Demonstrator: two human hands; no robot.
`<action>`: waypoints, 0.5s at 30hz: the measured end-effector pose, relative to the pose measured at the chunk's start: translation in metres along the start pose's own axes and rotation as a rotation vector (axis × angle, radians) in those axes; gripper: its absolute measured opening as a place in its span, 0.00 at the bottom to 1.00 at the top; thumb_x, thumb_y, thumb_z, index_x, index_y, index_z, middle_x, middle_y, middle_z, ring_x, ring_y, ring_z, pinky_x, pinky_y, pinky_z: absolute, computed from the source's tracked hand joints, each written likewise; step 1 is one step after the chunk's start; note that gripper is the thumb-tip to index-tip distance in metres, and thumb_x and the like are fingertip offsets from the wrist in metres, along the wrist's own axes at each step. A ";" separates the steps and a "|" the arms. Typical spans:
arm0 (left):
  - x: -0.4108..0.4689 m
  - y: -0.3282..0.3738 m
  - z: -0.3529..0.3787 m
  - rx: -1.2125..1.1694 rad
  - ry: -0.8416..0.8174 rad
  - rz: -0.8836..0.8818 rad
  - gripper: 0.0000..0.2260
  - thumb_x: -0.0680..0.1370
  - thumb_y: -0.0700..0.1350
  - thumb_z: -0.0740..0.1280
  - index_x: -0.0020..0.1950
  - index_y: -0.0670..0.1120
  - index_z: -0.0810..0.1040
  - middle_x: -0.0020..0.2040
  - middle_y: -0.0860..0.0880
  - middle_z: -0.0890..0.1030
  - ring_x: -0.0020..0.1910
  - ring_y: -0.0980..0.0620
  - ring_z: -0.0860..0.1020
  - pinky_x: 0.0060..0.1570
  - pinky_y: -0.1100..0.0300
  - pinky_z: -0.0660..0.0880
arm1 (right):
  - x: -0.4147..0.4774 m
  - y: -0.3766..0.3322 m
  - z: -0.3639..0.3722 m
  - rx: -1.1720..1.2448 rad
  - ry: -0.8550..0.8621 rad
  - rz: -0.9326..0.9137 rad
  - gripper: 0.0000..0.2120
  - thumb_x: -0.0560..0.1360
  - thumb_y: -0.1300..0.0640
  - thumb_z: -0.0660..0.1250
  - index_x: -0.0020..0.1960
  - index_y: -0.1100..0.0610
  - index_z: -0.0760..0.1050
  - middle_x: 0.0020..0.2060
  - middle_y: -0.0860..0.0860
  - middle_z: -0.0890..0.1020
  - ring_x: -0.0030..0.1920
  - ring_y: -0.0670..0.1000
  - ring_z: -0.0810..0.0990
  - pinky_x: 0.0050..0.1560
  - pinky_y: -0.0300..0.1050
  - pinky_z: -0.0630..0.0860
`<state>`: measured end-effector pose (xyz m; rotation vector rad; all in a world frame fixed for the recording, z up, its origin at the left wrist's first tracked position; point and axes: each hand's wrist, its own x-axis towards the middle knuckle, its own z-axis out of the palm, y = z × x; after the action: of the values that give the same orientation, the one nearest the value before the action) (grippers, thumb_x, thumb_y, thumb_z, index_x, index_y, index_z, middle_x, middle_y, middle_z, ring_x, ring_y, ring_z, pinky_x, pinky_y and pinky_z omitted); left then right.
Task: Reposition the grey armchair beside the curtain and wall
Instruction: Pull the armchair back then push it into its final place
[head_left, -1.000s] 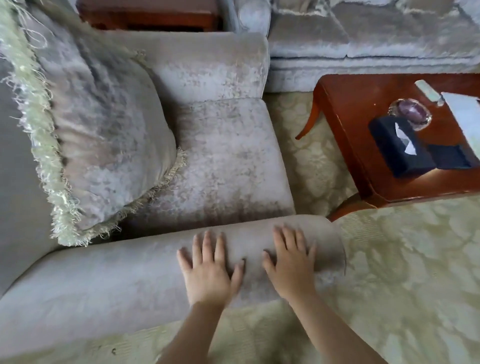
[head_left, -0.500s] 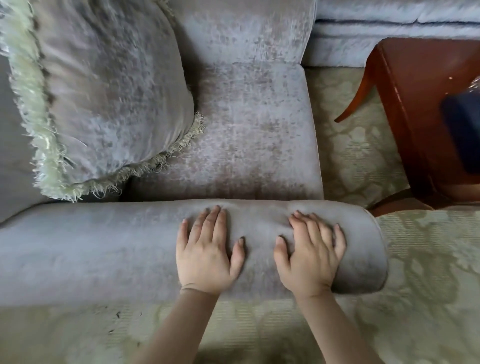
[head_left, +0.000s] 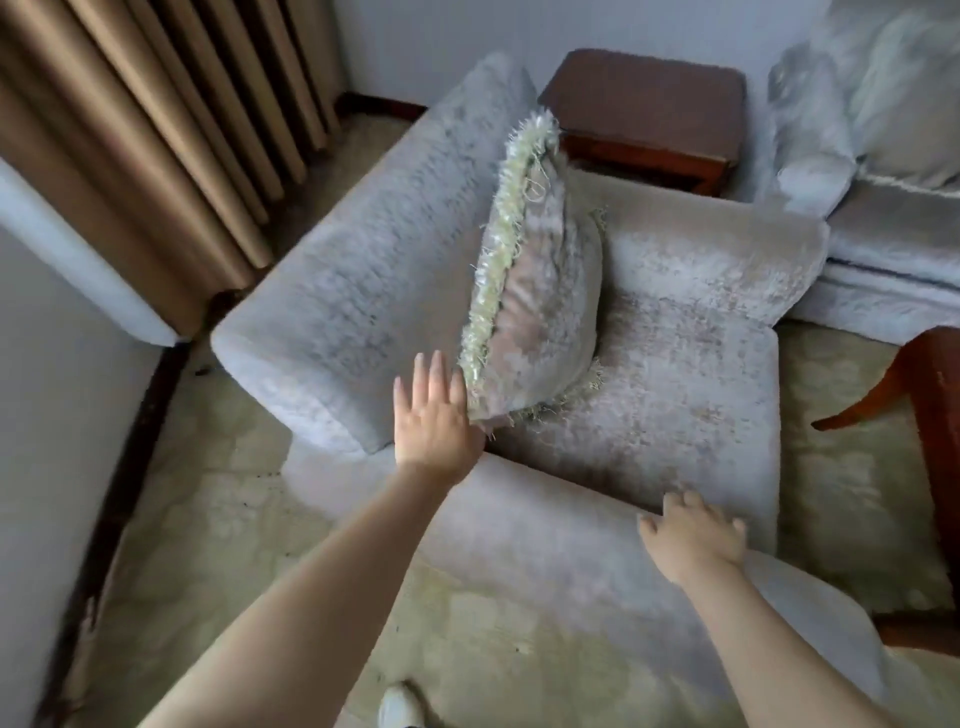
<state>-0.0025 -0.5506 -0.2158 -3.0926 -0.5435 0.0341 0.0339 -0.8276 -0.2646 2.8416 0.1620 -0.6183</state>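
The grey velvet armchair (head_left: 675, 364) fills the middle of the view, its back toward the brown curtain (head_left: 156, 130) and white wall (head_left: 52, 389) on the left. A fringed grey cushion (head_left: 535, 306) leans upright against the backrest. My left hand (head_left: 434, 415), fingers straight, lies flat where the backrest meets the near armrest, touching the cushion's lower corner. My right hand (head_left: 691, 535) rests on top of the near armrest with fingers loosely bent over its inner edge.
A dark wooden side table (head_left: 649, 109) stands behind the far armrest. A grey sofa (head_left: 883, 182) runs along the right. A red-brown coffee table (head_left: 930, 405) sits at the right edge. Patterned green carpet (head_left: 260, 545) lies between chair and wall.
Both hands pressed side by side on the near armrest before. My left hand has moved up to the backrest corner by the cushion, and the view has pulled back to show curtain and wall.
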 end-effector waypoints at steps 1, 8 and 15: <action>0.018 -0.036 -0.021 0.024 0.073 -0.082 0.36 0.76 0.58 0.59 0.77 0.44 0.49 0.78 0.43 0.46 0.76 0.42 0.41 0.72 0.41 0.44 | 0.002 -0.027 -0.024 0.018 0.030 -0.061 0.25 0.78 0.40 0.48 0.68 0.52 0.67 0.66 0.52 0.71 0.63 0.54 0.71 0.59 0.50 0.67; 0.080 -0.194 -0.062 -0.260 -0.072 -0.623 0.52 0.63 0.78 0.56 0.74 0.42 0.57 0.72 0.40 0.63 0.73 0.38 0.59 0.66 0.40 0.60 | 0.011 -0.241 -0.183 0.199 0.360 -0.543 0.19 0.78 0.45 0.56 0.63 0.56 0.68 0.60 0.54 0.73 0.61 0.58 0.72 0.58 0.52 0.67; 0.085 -0.197 -0.029 -0.318 0.214 -0.600 0.30 0.72 0.69 0.51 0.51 0.43 0.73 0.49 0.43 0.78 0.48 0.40 0.76 0.43 0.51 0.72 | 0.051 -0.366 -0.252 0.154 0.495 -0.900 0.18 0.79 0.50 0.56 0.66 0.54 0.68 0.65 0.53 0.70 0.65 0.56 0.68 0.62 0.51 0.62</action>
<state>0.0110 -0.3359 -0.1873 -3.0004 -1.5560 -0.4129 0.1228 -0.4084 -0.1357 2.8930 1.5733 -0.0237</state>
